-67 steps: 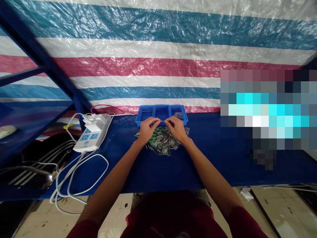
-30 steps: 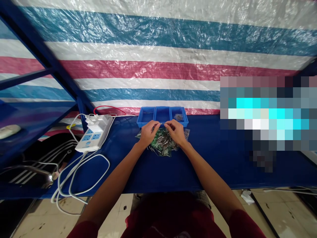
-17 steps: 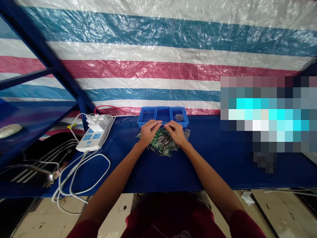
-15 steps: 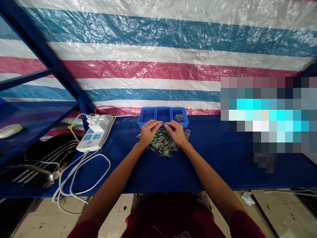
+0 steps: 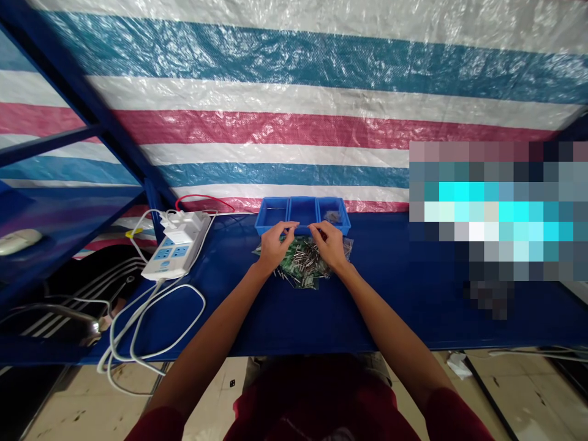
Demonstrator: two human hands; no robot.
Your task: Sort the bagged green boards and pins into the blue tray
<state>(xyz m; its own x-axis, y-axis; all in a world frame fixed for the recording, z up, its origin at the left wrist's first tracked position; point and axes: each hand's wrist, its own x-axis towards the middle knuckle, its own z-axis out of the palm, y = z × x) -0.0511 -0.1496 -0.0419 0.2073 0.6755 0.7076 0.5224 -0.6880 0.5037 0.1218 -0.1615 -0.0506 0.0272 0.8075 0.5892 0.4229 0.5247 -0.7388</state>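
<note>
My left hand (image 5: 276, 242) is pinched, its fingertips just in front of a blue three-part tray (image 5: 302, 229). Facing it across a small gap, my right hand (image 5: 329, 246) is closed the same way. Whatever either hand holds is too small to make out. Below and between them lies a pile of small metal pieces (image 5: 305, 257) on green and clear plastic bags (image 5: 287, 264). The tray's right compartment contains a small clear packet (image 5: 331, 216); a thin piece lies in the left one.
At the left, a white power strip (image 5: 177, 248) carries plugs and looped white cables (image 5: 202, 306). They rest on the blue table (image 5: 294, 324). A blue metal frame (image 5: 114, 141) rises behind. The right side is partly pixelated.
My hands have moved slightly apart, widening the gap between their fingertips. The thin piece seen between them earlier no longer shows across the gap.
</note>
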